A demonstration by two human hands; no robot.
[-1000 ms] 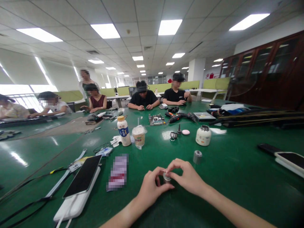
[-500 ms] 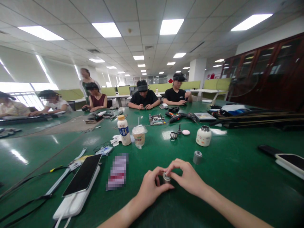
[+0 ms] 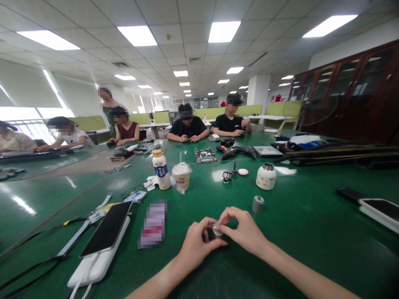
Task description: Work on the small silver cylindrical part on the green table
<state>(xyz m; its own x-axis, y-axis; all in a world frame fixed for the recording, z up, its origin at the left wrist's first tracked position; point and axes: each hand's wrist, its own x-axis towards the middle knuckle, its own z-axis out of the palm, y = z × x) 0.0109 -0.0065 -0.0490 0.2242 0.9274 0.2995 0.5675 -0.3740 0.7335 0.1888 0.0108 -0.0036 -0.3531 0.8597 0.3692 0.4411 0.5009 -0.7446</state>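
Note:
In the head view, a small silver metal cylinder stands upright on the green table between my hands. My left hand curves round it from the left, its thumb and forefinger gripping the sides. Thumb and fingers of my right hand are pinched together at the cylinder's top; whether a small part lies between them is hidden. A second metal cylinder of similar look stands on the table beyond my right hand. Behind that is a white flask with a drawn face and a bare metal neck.
A metal ring-like part, a dark part and a pink disc lie ahead. A milk bottle and drink cup stand left-centre. A phone rests on a white power bank at left. Several people sit opposite.
The whole view has shifted slightly. My right fingertips have moved a little at the cylinder's top; my left hand keeps its grip. The person standing at the back has changed posture.

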